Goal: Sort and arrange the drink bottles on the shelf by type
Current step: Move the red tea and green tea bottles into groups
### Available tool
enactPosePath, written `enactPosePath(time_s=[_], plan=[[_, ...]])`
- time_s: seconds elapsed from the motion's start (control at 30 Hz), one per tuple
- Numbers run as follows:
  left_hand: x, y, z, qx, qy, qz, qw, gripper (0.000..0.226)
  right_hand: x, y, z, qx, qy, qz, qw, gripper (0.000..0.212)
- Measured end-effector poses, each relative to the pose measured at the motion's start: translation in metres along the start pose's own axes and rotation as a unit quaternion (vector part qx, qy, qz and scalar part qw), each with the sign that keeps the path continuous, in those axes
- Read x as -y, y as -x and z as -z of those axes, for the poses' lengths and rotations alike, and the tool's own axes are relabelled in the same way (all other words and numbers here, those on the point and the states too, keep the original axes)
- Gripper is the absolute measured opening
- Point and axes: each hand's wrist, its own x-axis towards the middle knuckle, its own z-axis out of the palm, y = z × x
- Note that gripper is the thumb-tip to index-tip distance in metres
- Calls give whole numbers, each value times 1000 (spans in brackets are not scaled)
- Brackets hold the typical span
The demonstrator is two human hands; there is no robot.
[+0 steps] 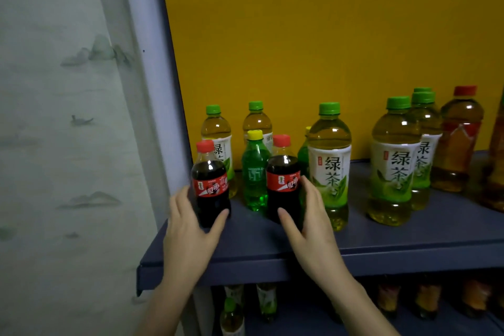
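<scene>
Left hand [188,226] wraps the left cola bottle [210,188], thumb on its dark lower front, fingers curved together round the far side. Right hand [308,221] grips the right cola bottle [283,185] the same way. Both small, glossy, red-capped plastic bottles stand upright at the front left of the matte blue shelf [409,240]. Between them, just behind, stands a translucent green soda bottle [255,172] with a yellow cap. Taller, round-shouldered green tea bottles [330,166] stand to the right.

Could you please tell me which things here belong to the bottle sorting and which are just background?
Job: left hand gripping left cola bottle; right hand gripping right cola bottle; green soda bottle; green tea bottles; red-capped tea bottle; shelf.
Background: yellow back panel; painted wall.
</scene>
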Motion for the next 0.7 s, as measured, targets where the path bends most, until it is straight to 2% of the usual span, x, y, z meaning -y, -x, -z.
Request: enactPosePath(time_s=[0.1, 0.27, 0.53, 0.7], plan=[[5, -21, -8, 34, 64, 16, 997, 80, 1, -11, -14, -6, -5, -34, 999, 72], [8, -34, -17, 55, 130, 24, 990, 75, -1, -27, -26, -21, -5, -96, 995, 79], [12, -24, -13, 23, 205, 34, 978, 67, 3, -20, -27, -21, 0, -64, 998, 78], [-7, -4, 2, -6, 246, 9, 969, 64, 17, 3, -5, -25, -58, -38, 997, 75]])
